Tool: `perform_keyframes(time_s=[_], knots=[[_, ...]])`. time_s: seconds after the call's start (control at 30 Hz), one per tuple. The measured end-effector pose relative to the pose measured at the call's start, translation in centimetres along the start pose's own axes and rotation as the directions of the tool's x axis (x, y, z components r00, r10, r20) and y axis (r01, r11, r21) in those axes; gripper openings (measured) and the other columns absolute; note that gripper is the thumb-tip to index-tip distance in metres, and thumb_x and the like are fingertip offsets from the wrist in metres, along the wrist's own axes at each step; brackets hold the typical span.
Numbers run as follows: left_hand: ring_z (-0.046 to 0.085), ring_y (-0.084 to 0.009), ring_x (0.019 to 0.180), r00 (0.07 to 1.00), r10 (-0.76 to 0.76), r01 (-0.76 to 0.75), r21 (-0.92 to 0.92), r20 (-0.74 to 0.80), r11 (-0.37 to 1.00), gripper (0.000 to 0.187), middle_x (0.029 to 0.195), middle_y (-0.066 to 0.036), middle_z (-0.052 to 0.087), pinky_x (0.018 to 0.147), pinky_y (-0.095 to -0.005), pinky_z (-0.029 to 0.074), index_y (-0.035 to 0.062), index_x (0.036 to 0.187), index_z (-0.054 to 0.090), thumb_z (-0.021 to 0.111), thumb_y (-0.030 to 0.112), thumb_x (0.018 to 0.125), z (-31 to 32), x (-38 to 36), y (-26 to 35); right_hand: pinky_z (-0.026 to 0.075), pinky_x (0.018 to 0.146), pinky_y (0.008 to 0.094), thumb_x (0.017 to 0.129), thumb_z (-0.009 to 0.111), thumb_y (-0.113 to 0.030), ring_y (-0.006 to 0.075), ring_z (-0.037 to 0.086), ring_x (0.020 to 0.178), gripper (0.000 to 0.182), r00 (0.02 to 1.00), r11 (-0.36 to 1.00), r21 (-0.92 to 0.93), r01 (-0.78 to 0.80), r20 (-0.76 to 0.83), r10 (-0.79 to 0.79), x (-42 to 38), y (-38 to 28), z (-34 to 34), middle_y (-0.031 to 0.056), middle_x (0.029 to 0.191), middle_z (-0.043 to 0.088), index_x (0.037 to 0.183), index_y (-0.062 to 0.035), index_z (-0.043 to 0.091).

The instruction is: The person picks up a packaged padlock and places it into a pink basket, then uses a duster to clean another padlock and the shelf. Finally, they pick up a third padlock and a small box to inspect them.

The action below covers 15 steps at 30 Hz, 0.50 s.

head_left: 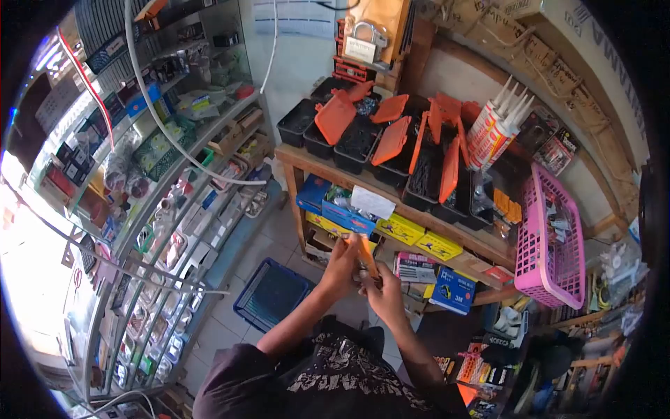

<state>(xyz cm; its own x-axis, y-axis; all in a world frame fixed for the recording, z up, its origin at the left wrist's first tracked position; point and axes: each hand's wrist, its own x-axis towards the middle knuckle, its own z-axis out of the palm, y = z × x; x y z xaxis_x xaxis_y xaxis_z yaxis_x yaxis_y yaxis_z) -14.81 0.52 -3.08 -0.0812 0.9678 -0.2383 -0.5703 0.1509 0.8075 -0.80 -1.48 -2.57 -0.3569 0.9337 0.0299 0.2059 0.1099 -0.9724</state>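
Observation:
Both hands are together in front of my chest, holding a long orange item (366,256). My left hand (340,267) has its fingers wrapped round the upper left side of it. Lower down and to the right, my right hand (382,288) grips the other end. Something small and dark lies between the hands, too small to make out. Just beyond them is a wooden bench (391,197) bearing black bins (357,146) with orange lids (336,119).
A pink basket (551,244) hangs at the bench's right end, near sealant tubes (494,129). Boxes, one blue (453,289), fill the shelf below. A blue crate (271,295) sits on the floor. Glass shelving (174,202) lines the left.

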Motion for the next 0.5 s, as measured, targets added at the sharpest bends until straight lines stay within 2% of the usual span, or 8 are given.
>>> perform_keyframes(time_s=[0.03,0.1,0.17,0.2,0.23,0.33,0.43,0.5], knots=[[0.053,-0.0112,0.088,0.996,-0.073,0.081,-0.144,0.06,0.986,0.038,0.098,-0.002,0.056,0.078,-0.0271,0.044,0.0052,0.119,0.05,0.044,0.037,0.101,0.2,-0.5,1.5,0.052,0.059,0.0258,0.096,0.057,-0.023,0.0149,0.064,0.066,0.036,1.0,1.0,-0.006,0.019,-0.004,-0.019,0.4,-0.3,-0.3,0.007,0.09,0.062,0.123,-0.0001,0.05],[0.054,-0.0099,0.082,0.999,-0.033,0.035,-0.123,0.019,0.992,0.036,0.099,-0.002,0.057,0.075,-0.0246,0.044,0.0042,0.122,0.051,0.042,0.033,0.102,0.3,-0.8,3.4,0.052,0.053,0.0267,0.098,0.054,-0.023,0.0141,0.066,0.062,0.038,0.998,0.98,0.186,-0.066,0.016,0.064,0.9,-1.1,-1.0,0.0074,0.092,0.062,0.127,0.0006,0.048],[0.054,-0.0096,0.08,0.981,0.109,-0.131,0.131,0.16,0.983,0.036,0.094,0.0,0.058,0.072,-0.0219,0.044,0.0021,0.119,0.055,0.044,0.032,0.101,-0.1,-1.3,5.3,0.054,0.055,0.0278,0.097,0.055,-0.023,0.0153,0.066,0.065,0.038,0.999,0.954,0.3,0.009,0.03,-0.018,1.7,-2.9,-1.5,0.0079,0.093,0.062,0.125,0.0015,0.048],[0.053,-0.0092,0.076,0.95,0.206,-0.264,0.245,0.236,0.933,0.029,0.085,0.0,0.057,0.068,-0.0226,0.042,0.0013,0.109,0.059,0.048,0.027,0.1,0.2,-1.9,6.8,0.055,0.056,0.0279,0.097,0.054,-0.023,0.0159,0.066,0.065,0.038,0.998,0.912,0.407,0.049,0.008,-0.057,2.2,-4.2,-1.7,0.0083,0.094,0.062,0.125,0.0017,0.048],[0.053,-0.0092,0.076,0.942,0.233,-0.291,0.24,0.243,0.926,0.029,0.085,0.0,0.057,0.068,-0.0226,0.042,0.0013,0.109,0.059,0.048,0.027,0.1,0.6,-1.9,8.1,0.056,0.056,0.0281,0.097,0.054,-0.023,0.0166,0.066,0.065,0.038,0.995,0.856,0.508,0.093,-0.018,-0.097,2.8,-5.6,-2.0,0.0088,0.095,0.062,0.125,0.0019,0.047],[0.047,-0.009,0.068,0.76,0.458,-0.65,0.532,0.461,0.543,0.021,0.074,-0.002,0.052,0.06,-0.0284,0.041,-0.0001,0.097,0.058,0.053,0.02,0.097,2.3,-1.6,12.7,0.056,0.059,0.0289,0.097,0.054,-0.023,0.0165,0.066,0.069,0.036,0.966,0.882,0.396,0.255,-0.068,-0.249,4.6,-11.7,-3.3,0.009,0.098,0.062,0.123,0.0019,0.051],[0.045,-0.0085,0.066,0.609,0.553,-0.793,0.443,0.569,0.417,0.021,0.072,-0.003,0.05,0.059,-0.0283,0.041,-0.0011,0.096,0.058,0.055,0.02,0.097,5.2,-1.5,19.9,0.054,0.061,0.0257,0.097,0.055,-0.022,0.0108,0.062,0.073,0.031,0.9,0.859,0.275,0.431,-0.065,-0.431,7.0,-17.3,-4.8,0.0062,0.096,0.062,0.116,0.0022,0.058],[0.045,-0.0075,0.067,0.644,0.515,-0.758,0.38,0.566,0.53,0.022,0.071,-0.002,0.049,0.058,-0.0278,0.041,-0.0021,0.095,0.058,0.055,0.019,0.096,7.0,-1.2,24.2,0.051,0.058,0.022,0.095,0.056,-0.023,0.0078,0.06,0.076,0.032,0.827,0.826,0.043,0.561,-0.051,-0.559,8.3,-21.4,-5.6,0.0033,0.092,0.062,0.114,0.0025,0.059]])
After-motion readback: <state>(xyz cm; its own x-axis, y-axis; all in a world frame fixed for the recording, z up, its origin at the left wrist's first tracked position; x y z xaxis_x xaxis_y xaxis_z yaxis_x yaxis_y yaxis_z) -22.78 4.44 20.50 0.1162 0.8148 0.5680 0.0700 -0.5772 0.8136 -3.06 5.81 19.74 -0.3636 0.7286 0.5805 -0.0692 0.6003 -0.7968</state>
